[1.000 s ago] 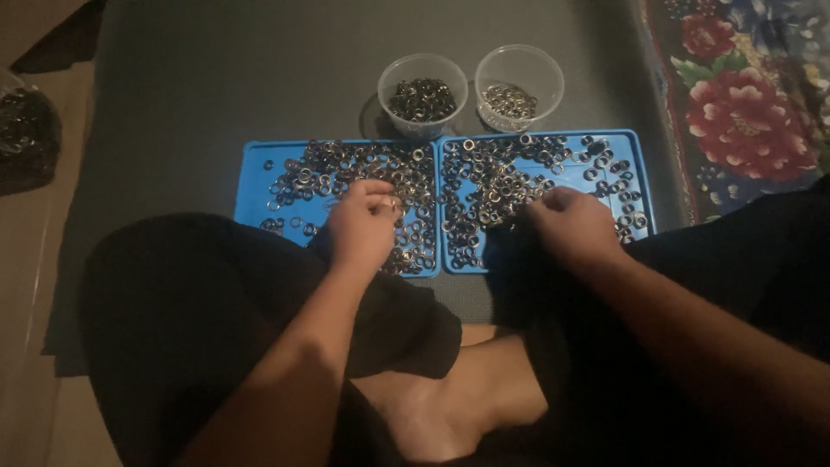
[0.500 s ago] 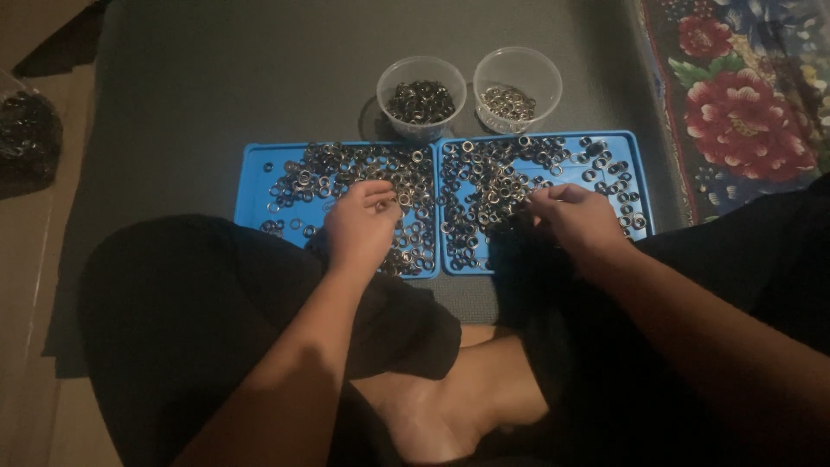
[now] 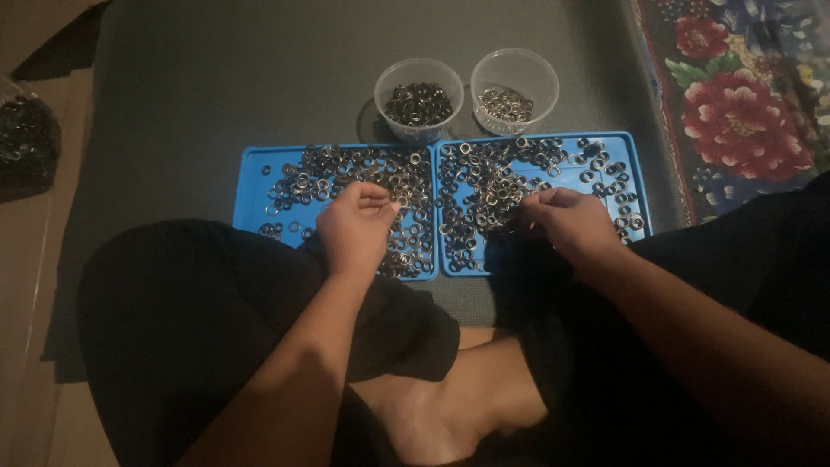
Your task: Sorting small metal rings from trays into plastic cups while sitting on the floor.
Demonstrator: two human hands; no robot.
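Observation:
Two blue trays lie side by side on a dark grey mat, the left tray (image 3: 251, 177) and the right tray (image 3: 635, 169), both strewn with several small metal rings (image 3: 484, 177). My left hand (image 3: 353, 227) rests curled over the left tray's rings, fingertips pinched together. My right hand (image 3: 566, 223) hovers over the right tray with fingers bent down among the rings. Whether either hand holds a ring is hidden by the fingers. Behind the trays stand two clear round cups: the left cup (image 3: 418, 99) holds dark rings, the right cup (image 3: 513, 86) holds lighter ones.
My crossed legs in black shorts (image 3: 190, 329) fill the foreground, touching the trays' near edges. A dark plastic bag (image 3: 26, 143) sits at the far left on a tan floor. A floral patterned cloth (image 3: 743, 95) lies at the right.
Both hands stay over their trays with only slight finger movement. The right hand has shifted a little toward the left among the rings.

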